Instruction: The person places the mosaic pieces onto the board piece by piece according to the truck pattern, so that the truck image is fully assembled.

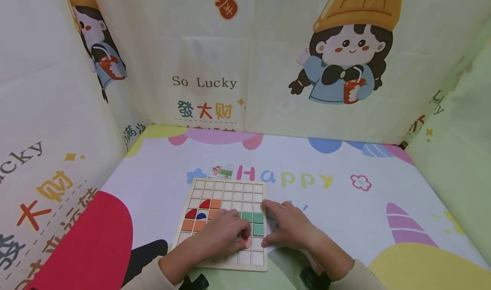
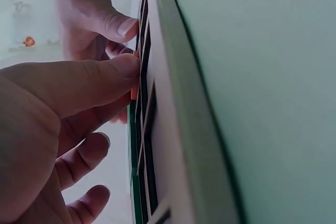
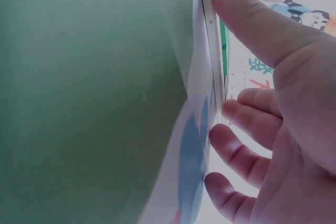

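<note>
A wooden grid board (image 1: 232, 259) lies flat, with coloured flat pieces in some of its cells. My left hand (image 1: 224, 234) reaches over its lower middle, pinching a small orange-pink piece (image 1: 247, 242) between thumb and fingers, against the board in the left wrist view. My right hand (image 1: 293, 225) is at the board's right edge, thumb and fingers spread and touching that side. Orange squares (image 1: 187, 225), red rounded pieces (image 1: 205, 204) and a blue rounded piece (image 1: 201, 216) fill cells on the left; green squares (image 1: 258, 230) sit on the right. My left hand hides several middle cells.
A small printed card (image 1: 221, 170) with a coloured grid picture lies just beyond the board's far edge. The tabletop cover (image 1: 330, 209) bears printed shapes and letters. Printed cloth walls (image 1: 268, 68) stand behind and at both sides.
</note>
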The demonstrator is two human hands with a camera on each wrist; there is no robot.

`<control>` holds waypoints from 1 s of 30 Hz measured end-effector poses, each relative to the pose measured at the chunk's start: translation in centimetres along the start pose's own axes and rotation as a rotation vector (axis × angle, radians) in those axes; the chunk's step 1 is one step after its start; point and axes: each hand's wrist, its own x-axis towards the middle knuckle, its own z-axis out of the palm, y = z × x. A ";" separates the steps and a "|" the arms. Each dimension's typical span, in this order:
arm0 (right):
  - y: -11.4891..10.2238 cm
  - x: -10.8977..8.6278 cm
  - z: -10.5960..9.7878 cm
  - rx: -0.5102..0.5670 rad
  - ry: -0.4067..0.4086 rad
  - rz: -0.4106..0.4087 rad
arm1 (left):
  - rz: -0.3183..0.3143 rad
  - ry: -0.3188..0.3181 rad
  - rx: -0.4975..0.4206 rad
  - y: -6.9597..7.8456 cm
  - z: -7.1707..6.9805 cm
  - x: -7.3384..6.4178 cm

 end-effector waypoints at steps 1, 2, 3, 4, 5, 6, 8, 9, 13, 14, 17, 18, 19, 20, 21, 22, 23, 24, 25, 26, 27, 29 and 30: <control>0.0 0.0 0.0 -0.001 0.000 0.000 | 0.000 0.001 0.004 0.0 0.0 0.0; 0.0 0.0 0.0 -0.002 0.000 0.000 | 0.000 0.002 0.007 0.1 -0.1 0.0; 0.0 0.1 0.0 -0.001 0.000 0.001 | -0.001 0.003 0.009 0.1 -0.1 0.0; 0.0 0.1 0.0 -0.001 -0.002 0.003 | -0.002 0.003 0.008 0.1 -0.1 0.0; 0.0 0.1 0.0 0.001 -0.003 0.005 | -0.003 0.004 0.005 0.2 -0.2 0.0; 0.0 0.1 0.0 0.003 -0.004 0.006 | -0.004 0.005 0.002 0.2 -0.2 -0.1; 0.0 0.0 0.0 0.006 -0.006 0.007 | -0.007 0.007 -0.007 0.3 -0.2 -0.1; 0.0 0.0 0.0 0.007 -0.007 0.006 | -0.007 0.008 -0.011 0.3 -0.2 -0.2; 0.0 0.0 0.0 0.005 -0.006 0.007 | -0.006 0.002 -0.015 0.3 -0.2 -0.2; 0.0 0.0 0.0 0.004 -0.007 0.009 | -0.006 -0.001 -0.016 0.4 -0.2 -0.2; 0.0 -0.1 0.0 0.003 -0.009 0.015 | -0.016 -0.011 -0.037 0.4 -0.3 -0.2; 0.0 -0.1 0.0 0.005 -0.010 0.017 | -0.023 -0.016 -0.050 0.4 -0.4 -0.2; -0.1 -0.1 0.0 0.009 -0.011 0.018 | -0.031 -0.021 -0.064 0.4 -0.5 -0.2; -0.1 -0.2 0.0 0.013 -0.011 0.019 | -0.039 -0.025 -0.081 0.4 -0.6 -0.2; -0.1 -0.2 0.0 0.016 -0.011 0.018 | -0.048 -0.029 -0.098 0.5 -0.7 -0.2; -0.1 -0.2 0.0 0.018 -0.010 0.017 | -0.056 -0.033 -0.115 0.5 -0.8 -0.2; -0.1 -0.3 0.0 0.021 -0.008 0.014 | -0.061 -0.035 -0.128 0.4 -0.9 -0.2; -0.1 -0.3 0.0 0.022 -0.005 0.011 | -0.063 -0.035 -0.134 0.4 -1.0 -0.1; -0.1 -0.4 0.0 0.023 -0.004 0.009 | -0.066 -0.034 -0.144 0.4 -1.1 -0.1; -0.1 -0.4 0.0 0.024 -0.003 0.011 | -0.072 -0.034 -0.154 0.3 -1.3 -0.2; -0.1 -0.4 -0.1 0.026 -0.001 0.013 | -0.081 -0.033 -0.163 0.2 -1.4 -0.2; -0.2 -0.6 -0.3 0.035 -0.001 0.037 | -0.106 -0.022 -0.175 0.0 -1.7 -0.3; -0.2 -0.6 -0.5 0.040 -0.001 0.054 | -0.117 -0.008 -0.174 -0.2 -1.9 -0.4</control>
